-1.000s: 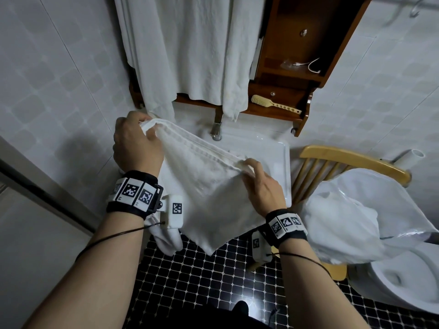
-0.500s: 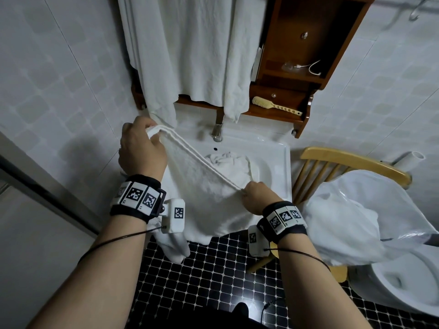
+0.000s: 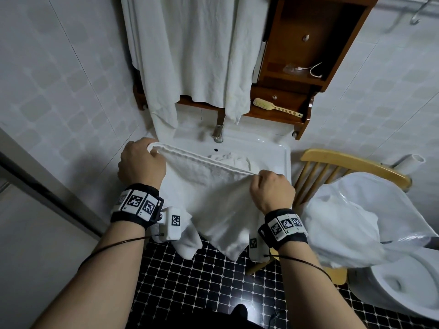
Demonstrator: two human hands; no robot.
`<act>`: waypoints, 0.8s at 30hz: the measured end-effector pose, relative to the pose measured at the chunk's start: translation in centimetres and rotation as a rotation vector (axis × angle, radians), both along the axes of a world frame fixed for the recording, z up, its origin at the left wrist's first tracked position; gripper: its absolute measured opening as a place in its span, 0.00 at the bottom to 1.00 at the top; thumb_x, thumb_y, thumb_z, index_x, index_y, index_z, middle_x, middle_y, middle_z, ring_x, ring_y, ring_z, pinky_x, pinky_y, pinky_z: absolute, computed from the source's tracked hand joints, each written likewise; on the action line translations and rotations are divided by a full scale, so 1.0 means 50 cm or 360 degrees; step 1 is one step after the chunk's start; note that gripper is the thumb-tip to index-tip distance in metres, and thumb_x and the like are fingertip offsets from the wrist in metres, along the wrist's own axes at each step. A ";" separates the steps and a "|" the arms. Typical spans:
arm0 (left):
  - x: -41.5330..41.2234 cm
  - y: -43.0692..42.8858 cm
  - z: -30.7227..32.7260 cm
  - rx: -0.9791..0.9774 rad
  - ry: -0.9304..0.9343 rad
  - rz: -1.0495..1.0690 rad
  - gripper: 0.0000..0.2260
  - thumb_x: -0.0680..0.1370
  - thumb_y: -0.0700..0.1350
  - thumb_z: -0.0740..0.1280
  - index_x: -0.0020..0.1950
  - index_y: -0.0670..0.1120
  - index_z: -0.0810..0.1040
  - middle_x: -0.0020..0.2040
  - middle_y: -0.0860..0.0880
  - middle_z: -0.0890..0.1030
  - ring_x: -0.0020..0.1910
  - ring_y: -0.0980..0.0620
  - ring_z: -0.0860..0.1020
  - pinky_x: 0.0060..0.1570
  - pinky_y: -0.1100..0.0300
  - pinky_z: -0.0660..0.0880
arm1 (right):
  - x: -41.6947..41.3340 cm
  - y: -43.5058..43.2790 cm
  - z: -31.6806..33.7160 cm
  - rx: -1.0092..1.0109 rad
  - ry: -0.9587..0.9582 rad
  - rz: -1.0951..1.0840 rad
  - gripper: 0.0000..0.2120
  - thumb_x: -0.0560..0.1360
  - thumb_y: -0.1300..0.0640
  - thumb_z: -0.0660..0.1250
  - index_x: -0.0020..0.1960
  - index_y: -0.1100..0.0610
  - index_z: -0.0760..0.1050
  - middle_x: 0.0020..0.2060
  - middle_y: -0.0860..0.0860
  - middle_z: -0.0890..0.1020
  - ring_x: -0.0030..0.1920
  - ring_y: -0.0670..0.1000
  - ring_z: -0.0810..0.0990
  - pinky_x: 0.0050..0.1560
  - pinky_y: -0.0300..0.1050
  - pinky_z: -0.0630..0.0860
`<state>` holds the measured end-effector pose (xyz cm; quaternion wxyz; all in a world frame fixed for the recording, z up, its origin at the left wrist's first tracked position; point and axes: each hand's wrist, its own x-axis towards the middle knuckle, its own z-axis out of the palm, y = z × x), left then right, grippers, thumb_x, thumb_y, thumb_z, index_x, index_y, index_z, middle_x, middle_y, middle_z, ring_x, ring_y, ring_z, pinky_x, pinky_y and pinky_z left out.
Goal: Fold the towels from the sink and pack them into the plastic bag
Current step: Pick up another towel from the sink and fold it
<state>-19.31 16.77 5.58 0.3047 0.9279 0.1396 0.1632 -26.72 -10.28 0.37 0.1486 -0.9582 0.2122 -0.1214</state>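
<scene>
I hold a white towel (image 3: pixel 213 198) stretched in front of the sink (image 3: pixel 273 150). My left hand (image 3: pixel 140 166) grips its upper left corner near the sink's left edge. My right hand (image 3: pixel 272 189) grips the upper right corner near the sink's front right. The towel hangs folded below the taut edge, its points reaching toward the floor. Another crumpled white towel (image 3: pixel 231 159) lies in the basin behind it. The white plastic bag (image 3: pixel 356 222) sits open on a wooden chair (image 3: pixel 351 162) to the right.
Large white towels (image 3: pixel 197 55) hang above the sink beside a wooden wall shelf (image 3: pixel 304 55) that holds a brush (image 3: pixel 275 108). A faucet (image 3: pixel 218 132) stands at the sink's back. A toilet (image 3: pixel 408 288) is at lower right. The floor has black mosaic tiles (image 3: pixel 202 288).
Both hands have lowered the towel's top edge and pulled it taut, and the right hand moved toward me. The crumpled towel in the basin has come into sight.
</scene>
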 end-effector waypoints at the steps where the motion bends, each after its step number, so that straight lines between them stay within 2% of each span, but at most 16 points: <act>1: -0.001 0.005 -0.006 0.0013 0.0039 -0.0001 0.13 0.77 0.38 0.62 0.50 0.50 0.84 0.52 0.42 0.82 0.48 0.33 0.79 0.45 0.46 0.77 | 0.001 0.002 0.008 0.0011 -0.0021 -0.0016 0.13 0.79 0.49 0.60 0.42 0.55 0.77 0.39 0.58 0.82 0.41 0.64 0.80 0.38 0.48 0.69; 4: -0.002 0.016 -0.031 0.0100 0.0269 -0.0016 0.10 0.79 0.39 0.63 0.54 0.46 0.83 0.54 0.41 0.83 0.52 0.33 0.80 0.48 0.48 0.76 | 0.008 0.013 0.032 -0.0068 -0.0088 0.0155 0.12 0.79 0.46 0.62 0.43 0.53 0.76 0.35 0.54 0.79 0.38 0.62 0.76 0.37 0.47 0.68; 8: 0.002 0.020 -0.085 0.0226 0.0757 -0.0159 0.13 0.80 0.40 0.64 0.62 0.38 0.81 0.62 0.35 0.81 0.61 0.33 0.80 0.54 0.51 0.75 | 0.027 0.023 0.063 -0.0274 -0.0277 0.0433 0.16 0.81 0.41 0.62 0.46 0.51 0.80 0.36 0.53 0.84 0.40 0.62 0.83 0.33 0.48 0.71; 10: -0.004 0.028 -0.110 0.0317 0.0931 -0.0231 0.15 0.77 0.43 0.65 0.61 0.41 0.82 0.62 0.36 0.83 0.59 0.35 0.82 0.55 0.51 0.79 | 0.029 0.035 0.082 -0.0316 -0.0350 0.0557 0.19 0.82 0.38 0.60 0.46 0.50 0.80 0.37 0.50 0.85 0.39 0.59 0.83 0.34 0.48 0.75; 12: -0.011 0.032 -0.128 0.0409 0.1097 -0.0356 0.16 0.74 0.46 0.64 0.59 0.44 0.82 0.61 0.39 0.83 0.58 0.36 0.82 0.58 0.48 0.80 | 0.027 0.056 0.095 -0.0340 -0.0432 0.0663 0.17 0.82 0.40 0.61 0.47 0.50 0.81 0.40 0.48 0.85 0.40 0.57 0.83 0.34 0.48 0.76; 15: -0.019 0.010 -0.141 0.0475 0.1297 -0.0754 0.12 0.70 0.50 0.63 0.51 0.49 0.77 0.58 0.45 0.82 0.57 0.39 0.81 0.62 0.45 0.78 | 0.026 0.088 0.109 -0.0369 -0.0510 0.0709 0.15 0.83 0.41 0.64 0.46 0.50 0.81 0.42 0.47 0.81 0.36 0.57 0.82 0.31 0.48 0.75; 17: -0.038 -0.017 -0.128 0.0360 0.1195 -0.1101 0.14 0.70 0.51 0.65 0.55 0.53 0.73 0.57 0.47 0.81 0.58 0.42 0.80 0.59 0.47 0.78 | 0.026 0.105 0.114 -0.0426 -0.0433 0.0749 0.16 0.83 0.41 0.63 0.47 0.50 0.81 0.44 0.48 0.81 0.37 0.58 0.82 0.32 0.47 0.72; 18: -0.047 -0.032 -0.126 0.0245 0.1101 -0.1230 0.15 0.72 0.51 0.68 0.57 0.53 0.74 0.55 0.49 0.81 0.57 0.44 0.80 0.56 0.51 0.79 | 0.023 0.112 0.115 -0.0453 -0.0398 0.0767 0.16 0.83 0.41 0.63 0.47 0.51 0.81 0.44 0.48 0.82 0.38 0.59 0.82 0.32 0.46 0.68; 20: -0.061 -0.065 -0.121 -0.0028 0.0877 -0.1315 0.08 0.77 0.49 0.71 0.55 0.54 0.77 0.47 0.56 0.81 0.53 0.51 0.81 0.47 0.62 0.76 | 0.014 0.123 0.117 -0.0456 -0.0363 0.0777 0.17 0.82 0.41 0.62 0.46 0.52 0.81 0.42 0.50 0.84 0.39 0.60 0.83 0.34 0.46 0.62; 21: -0.064 -0.077 -0.121 -0.0161 0.0752 -0.1309 0.05 0.80 0.49 0.71 0.55 0.55 0.78 0.47 0.58 0.81 0.53 0.52 0.81 0.46 0.65 0.74 | 0.010 0.125 0.117 -0.0419 -0.0352 0.0768 0.19 0.82 0.40 0.60 0.45 0.52 0.81 0.41 0.52 0.85 0.39 0.61 0.83 0.35 0.46 0.61; 22: -0.066 -0.084 -0.124 -0.0320 0.0635 -0.1312 0.05 0.81 0.49 0.69 0.57 0.56 0.79 0.50 0.59 0.82 0.57 0.54 0.81 0.51 0.65 0.75 | 0.007 0.124 0.119 -0.0373 -0.0335 0.0745 0.21 0.81 0.39 0.58 0.45 0.52 0.81 0.41 0.53 0.85 0.40 0.62 0.83 0.36 0.47 0.62; 24: -0.063 -0.083 -0.128 -0.0539 0.0503 -0.1304 0.12 0.82 0.51 0.66 0.66 0.57 0.79 0.62 0.58 0.83 0.65 0.56 0.78 0.66 0.56 0.74 | 0.005 0.108 0.118 -0.0314 -0.0277 0.0702 0.23 0.81 0.36 0.56 0.46 0.52 0.81 0.40 0.54 0.85 0.43 0.62 0.83 0.37 0.48 0.65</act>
